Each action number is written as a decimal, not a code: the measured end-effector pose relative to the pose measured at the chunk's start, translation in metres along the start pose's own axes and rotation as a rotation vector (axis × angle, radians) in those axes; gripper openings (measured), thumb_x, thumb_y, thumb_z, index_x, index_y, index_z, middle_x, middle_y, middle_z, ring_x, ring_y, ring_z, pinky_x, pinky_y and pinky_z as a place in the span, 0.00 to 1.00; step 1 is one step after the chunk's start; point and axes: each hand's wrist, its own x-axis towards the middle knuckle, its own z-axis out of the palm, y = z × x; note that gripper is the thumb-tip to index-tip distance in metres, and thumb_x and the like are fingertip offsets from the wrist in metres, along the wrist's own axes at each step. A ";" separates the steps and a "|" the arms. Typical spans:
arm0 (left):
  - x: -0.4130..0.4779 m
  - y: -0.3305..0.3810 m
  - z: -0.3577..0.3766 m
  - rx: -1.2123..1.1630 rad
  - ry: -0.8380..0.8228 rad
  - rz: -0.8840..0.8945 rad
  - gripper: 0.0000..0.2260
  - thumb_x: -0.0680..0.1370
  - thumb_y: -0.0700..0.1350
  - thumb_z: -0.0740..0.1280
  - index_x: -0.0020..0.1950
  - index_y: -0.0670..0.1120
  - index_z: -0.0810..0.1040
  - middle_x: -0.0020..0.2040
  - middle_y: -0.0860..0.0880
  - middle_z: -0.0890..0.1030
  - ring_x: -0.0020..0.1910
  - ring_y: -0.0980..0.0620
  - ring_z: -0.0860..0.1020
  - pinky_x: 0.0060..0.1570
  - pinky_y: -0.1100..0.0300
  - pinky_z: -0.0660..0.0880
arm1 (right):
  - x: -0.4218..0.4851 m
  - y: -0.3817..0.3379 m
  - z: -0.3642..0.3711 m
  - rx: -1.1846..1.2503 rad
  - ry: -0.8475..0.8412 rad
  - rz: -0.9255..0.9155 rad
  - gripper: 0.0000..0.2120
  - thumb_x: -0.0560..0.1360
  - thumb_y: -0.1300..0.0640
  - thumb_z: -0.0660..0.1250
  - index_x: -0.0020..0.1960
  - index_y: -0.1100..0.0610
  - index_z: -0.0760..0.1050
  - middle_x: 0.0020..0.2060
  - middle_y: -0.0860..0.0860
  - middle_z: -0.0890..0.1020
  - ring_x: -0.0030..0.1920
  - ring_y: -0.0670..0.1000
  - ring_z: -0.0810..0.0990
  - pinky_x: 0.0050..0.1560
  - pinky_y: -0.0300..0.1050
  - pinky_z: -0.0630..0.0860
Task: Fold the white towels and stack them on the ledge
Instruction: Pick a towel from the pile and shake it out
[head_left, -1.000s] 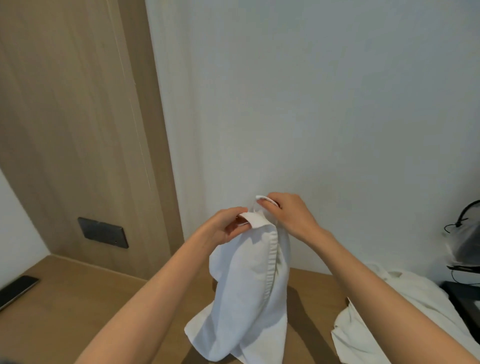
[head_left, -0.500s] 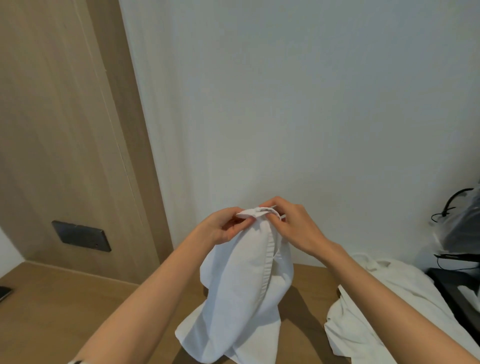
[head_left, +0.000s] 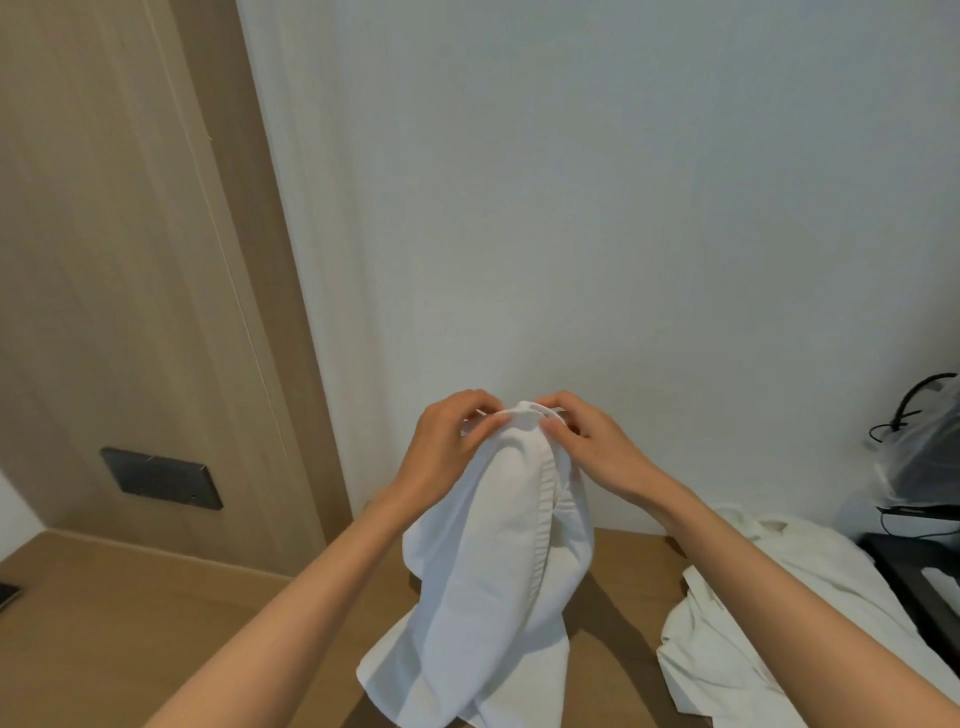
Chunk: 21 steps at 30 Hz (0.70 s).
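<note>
Surface: a light brown wooden ledge (head_left: 130, 623) runs along the foot of a plain white wall (head_left: 571, 208). At left stands a tall pale wood-grain panel (head_left: 104, 260); a dark grey rectangular plate (head_left: 161, 478) is set low in it. At far right, a translucent plastic bag (head_left: 924, 457) with a black cable (head_left: 904, 410) looped over it sits above a piece of black furniture (head_left: 914, 571), only partly in view.

Task item: a white terry towel with a stitched hem band (head_left: 498, 571) is held up in front of the wall, centre of view. It hangs long and narrow, loosely doubled, with the hem running down its front. The lower end is bunched and meets the ledge.

Left hand (head_left: 447, 447): fingers curled, thumb and fingertips pinching the towel's top edge from the left. Right hand (head_left: 592, 447): same pinch from the right, the fingertips of both hands nearly touching over the fold.

A second white towel, crumpled in a loose heap (head_left: 737, 623), lies on the ledge to the right, under the right forearm, apart from the held one.
</note>
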 end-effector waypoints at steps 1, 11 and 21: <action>0.000 0.001 0.001 -0.072 0.025 -0.062 0.03 0.77 0.47 0.68 0.44 0.51 0.80 0.40 0.59 0.81 0.39 0.61 0.77 0.42 0.68 0.72 | 0.000 0.001 -0.001 0.003 -0.015 0.029 0.08 0.81 0.55 0.59 0.56 0.53 0.74 0.48 0.48 0.81 0.46 0.46 0.78 0.47 0.40 0.74; 0.002 0.007 0.017 -0.439 0.113 -0.384 0.03 0.75 0.44 0.70 0.41 0.48 0.81 0.39 0.56 0.82 0.41 0.61 0.79 0.41 0.71 0.72 | 0.009 -0.005 0.008 0.388 0.070 0.161 0.06 0.80 0.53 0.60 0.45 0.54 0.70 0.38 0.56 0.79 0.33 0.49 0.75 0.30 0.40 0.68; 0.002 0.004 0.025 -0.547 0.163 -0.546 0.05 0.73 0.43 0.72 0.39 0.45 0.81 0.35 0.53 0.82 0.34 0.61 0.79 0.36 0.71 0.73 | -0.002 -0.004 0.005 0.144 0.077 0.056 0.09 0.72 0.55 0.72 0.52 0.53 0.77 0.48 0.45 0.82 0.49 0.42 0.80 0.48 0.34 0.75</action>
